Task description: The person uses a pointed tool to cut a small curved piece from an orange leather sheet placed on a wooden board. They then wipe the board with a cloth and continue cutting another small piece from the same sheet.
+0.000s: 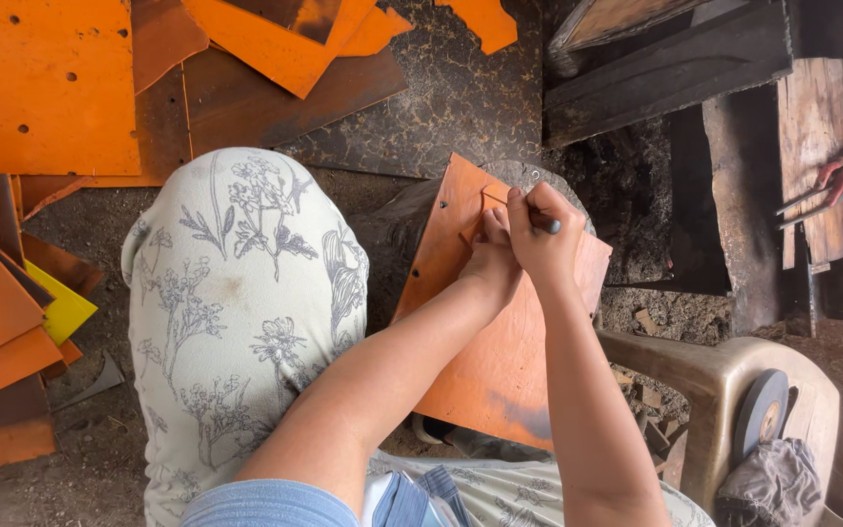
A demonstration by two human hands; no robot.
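Observation:
An orange metal sheet [500,351] with small holes leans tilted in front of me, between my knees. A smaller orange piece [493,198] lies on its upper part. My left hand [493,263] presses down on that piece and is partly hidden behind my right hand. My right hand [539,239] is closed around a thin dark marking tool [544,223], its tip at the small piece's edge.
Orange and rusty sheets [46,88] are piled at the upper left and far left, with a yellow piece [62,309]. Red-handled snips [831,185] rest on a wooden plank at right. A plastic chair [704,390] at lower right carries a grinding disc [761,415] and a cloth [768,483].

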